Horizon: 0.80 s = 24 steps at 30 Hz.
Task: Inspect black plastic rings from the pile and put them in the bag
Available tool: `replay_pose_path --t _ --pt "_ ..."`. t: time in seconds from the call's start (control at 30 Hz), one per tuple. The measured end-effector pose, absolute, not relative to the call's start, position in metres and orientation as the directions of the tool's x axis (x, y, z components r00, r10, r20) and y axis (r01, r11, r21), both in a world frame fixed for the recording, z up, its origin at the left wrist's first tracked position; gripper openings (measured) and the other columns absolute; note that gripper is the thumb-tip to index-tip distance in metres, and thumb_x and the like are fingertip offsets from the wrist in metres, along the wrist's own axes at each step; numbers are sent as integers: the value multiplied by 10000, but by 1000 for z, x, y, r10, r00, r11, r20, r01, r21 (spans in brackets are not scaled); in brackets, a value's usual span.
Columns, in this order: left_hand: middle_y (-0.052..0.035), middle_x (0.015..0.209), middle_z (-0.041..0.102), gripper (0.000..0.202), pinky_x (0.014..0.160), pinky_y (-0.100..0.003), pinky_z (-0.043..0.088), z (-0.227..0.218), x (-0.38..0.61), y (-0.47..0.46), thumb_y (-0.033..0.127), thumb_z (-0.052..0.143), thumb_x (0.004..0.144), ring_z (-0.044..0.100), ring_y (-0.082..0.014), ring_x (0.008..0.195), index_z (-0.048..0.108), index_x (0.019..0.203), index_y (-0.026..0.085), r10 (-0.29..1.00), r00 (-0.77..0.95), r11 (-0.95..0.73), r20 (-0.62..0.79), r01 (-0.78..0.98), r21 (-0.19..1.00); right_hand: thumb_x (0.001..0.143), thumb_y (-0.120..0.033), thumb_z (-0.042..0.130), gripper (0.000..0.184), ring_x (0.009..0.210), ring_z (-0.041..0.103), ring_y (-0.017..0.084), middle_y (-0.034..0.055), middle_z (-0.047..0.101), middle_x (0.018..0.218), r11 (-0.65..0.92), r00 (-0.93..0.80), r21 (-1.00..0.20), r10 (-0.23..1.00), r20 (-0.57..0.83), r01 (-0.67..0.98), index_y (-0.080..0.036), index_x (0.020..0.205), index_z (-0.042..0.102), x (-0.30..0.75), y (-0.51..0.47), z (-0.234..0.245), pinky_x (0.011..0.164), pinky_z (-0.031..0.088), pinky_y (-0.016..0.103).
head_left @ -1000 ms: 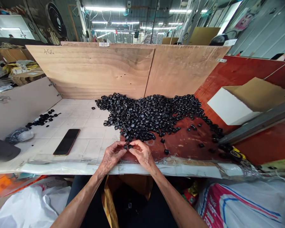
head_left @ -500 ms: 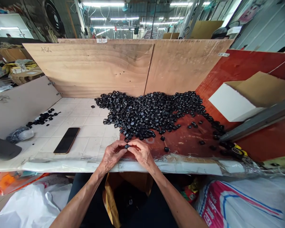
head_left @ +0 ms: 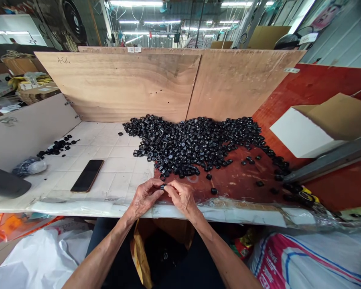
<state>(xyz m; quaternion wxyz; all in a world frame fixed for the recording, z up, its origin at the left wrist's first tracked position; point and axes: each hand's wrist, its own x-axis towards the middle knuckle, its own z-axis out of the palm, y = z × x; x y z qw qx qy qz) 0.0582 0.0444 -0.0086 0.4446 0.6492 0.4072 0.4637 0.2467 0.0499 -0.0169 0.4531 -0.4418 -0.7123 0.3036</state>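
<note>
My left hand (head_left: 145,197) and my right hand (head_left: 182,196) meet above the table's front edge. Between their fingertips is a small black plastic part (head_left: 163,187), pinched from both sides; the fingers cover much of it. Just beyond lies a large heap of similar small black parts (head_left: 183,140), some of them ring-shaped. Two loose black pieces (head_left: 213,191) rest to the right of my right hand. Below the table edge, between my legs, an open brown paper bag (head_left: 142,257) has dark contents that are hard to make out.
A phone (head_left: 87,176) lies on the white left side of the tabletop, with a small black cluster (head_left: 58,147) behind it. Wooden boards (head_left: 123,88) wall the back. At right, an open white carton (head_left: 303,130) sits above a grey metal bar (head_left: 331,162).
The whole view has shifted slightly, so the table appears a little further right. Both hands stay together on the small black part, the right fingers curled slightly closer over it.
</note>
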Motion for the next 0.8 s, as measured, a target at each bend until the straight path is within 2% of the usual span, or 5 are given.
replay_pose_path --t 0.07,0.2,0.33,0.47,0.8 --pt "-79 1069 735 233 912 -327 556 -9 58 44 346 713 905 690 -212 994 711 1072 183 941 237 -278 241 133 951 1001 -404 514 406 520 476 139 -15 526 544 410 -170 -817 912 373 406 -217 657 619 246 51 -17 594 405 266" --pt "-70 1060 726 220 884 -308 557 -13 57 45 336 703 920 688 -200 966 698 1083 188 948 227 -247 225 75 966 982 -382 552 244 573 516 143 -12 590 656 424 -163 -830 906 391 364 -207 873 685 245 49 -13 593 405 255" --pt "-62 1041 719 237 839 -288 561 -17 57 46 344 708 920 683 -187 925 696 1093 183 954 213 -227 211 50 973 976 -360 572 338 530 453 126 -31 503 576 466 -185 -789 884 429 400 -210 674 596 246 46 -10 554 367 255" --pt "-73 1066 726 252 869 -293 559 -17 57 46 356 729 909 689 -196 960 702 1082 175 953 215 -223 214 19 975 927 -343 625 158 593 544 134 -5 627 721 487 -183 -810 873 452 327 -194 917 676 246 45 -8 563 416 239" --pt "-72 1038 742 251 858 -314 573 -11 58 41 366 722 916 707 -205 933 710 1078 175 947 258 -197 192 -7 980 934 -310 579 138 597 609 149 4 657 708 461 -222 -845 884 412 270 -204 922 666 243 47 -14 576 468 241"
